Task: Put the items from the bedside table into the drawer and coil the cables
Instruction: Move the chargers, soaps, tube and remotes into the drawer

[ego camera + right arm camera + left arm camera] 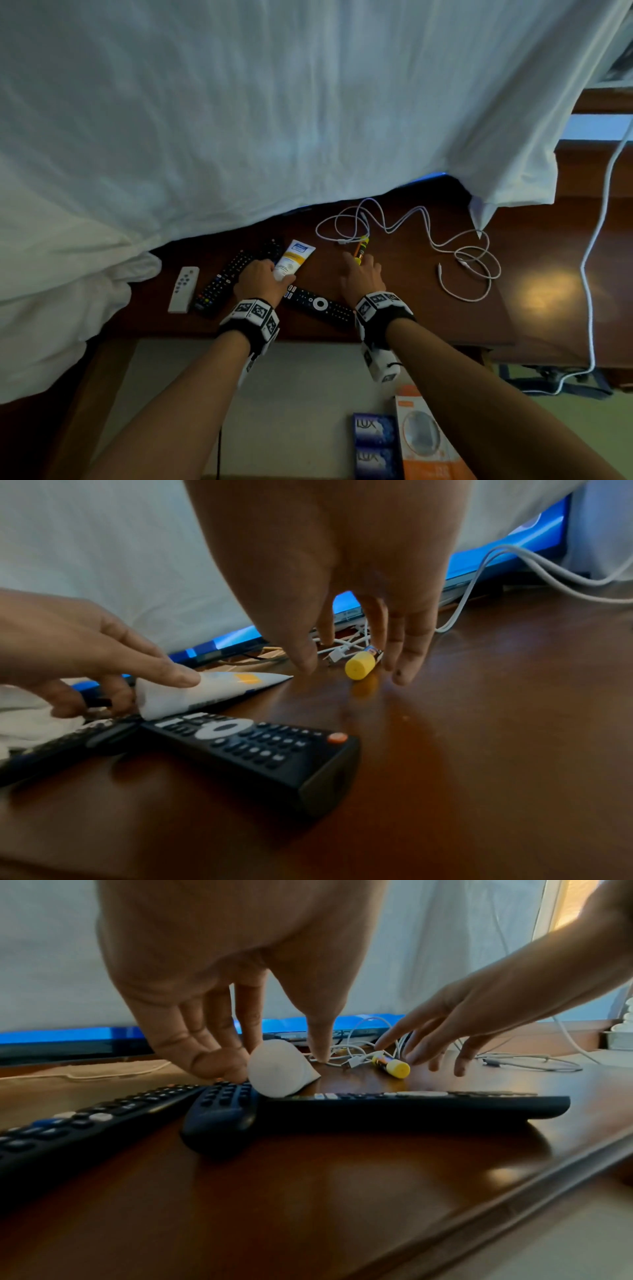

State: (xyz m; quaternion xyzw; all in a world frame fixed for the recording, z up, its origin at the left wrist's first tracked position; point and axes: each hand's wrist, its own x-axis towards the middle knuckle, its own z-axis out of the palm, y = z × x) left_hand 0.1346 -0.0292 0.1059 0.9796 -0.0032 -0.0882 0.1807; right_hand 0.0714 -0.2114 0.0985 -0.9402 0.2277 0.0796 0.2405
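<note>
The left hand (261, 279) pinches the cap end of the white tube (291, 260), thumb on one side and fingers on the other, the tube lying on the table (428, 318) with its flat end pointing away from the fingers. Under those fingertips lie black remotes (219, 1110); a white remote (183, 289) sits further to their left. The right hand (361, 277) hovers with fingers spread and straight over the yellow-capped stick (359, 664), which lies between thumb and fingers, untouched as far as shows. Beyond its fingertips and to their right sprawls the loose white cable (455, 253). The long remote (250, 745) lies below both wrists.
</note>
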